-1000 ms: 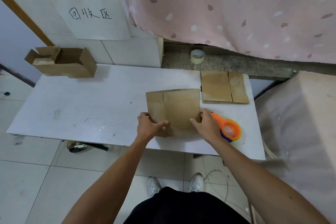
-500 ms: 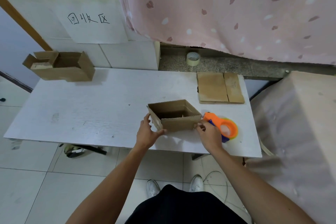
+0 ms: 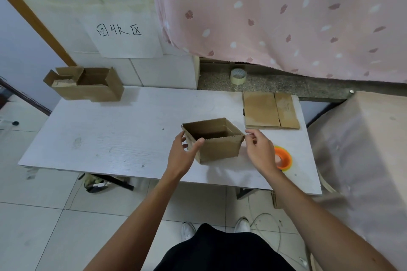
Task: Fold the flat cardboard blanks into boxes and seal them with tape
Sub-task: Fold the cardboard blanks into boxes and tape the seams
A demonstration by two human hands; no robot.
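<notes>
A brown cardboard box [image 3: 218, 149] stands opened into a square tube on the white table [image 3: 110, 134], near its front edge, with the top open. My left hand [image 3: 180, 156] grips the box's left corner, thumb on the front face and fingers on the left side. At the box's right corner, my right hand [image 3: 261, 152] pinches the edge with its fingertips. An orange tape dispenser [image 3: 284, 158] lies just right of that hand, partly hidden by it. A stack of flat cardboard blanks [image 3: 269, 110] lies at the table's back right.
An open, partly folded box [image 3: 88, 86] sits at the table's back left corner. A roll of tape [image 3: 237, 76] stands on the stone ledge behind. White blocks with a paper sign [image 3: 123, 37] and a pink curtain [image 3: 286, 17] close off the back. A cloth-covered bulk [image 3: 363, 149] stands right.
The flat blank I held a second ago has been pushed open into a standing square tube. Both hands stay at its left and right corners.
</notes>
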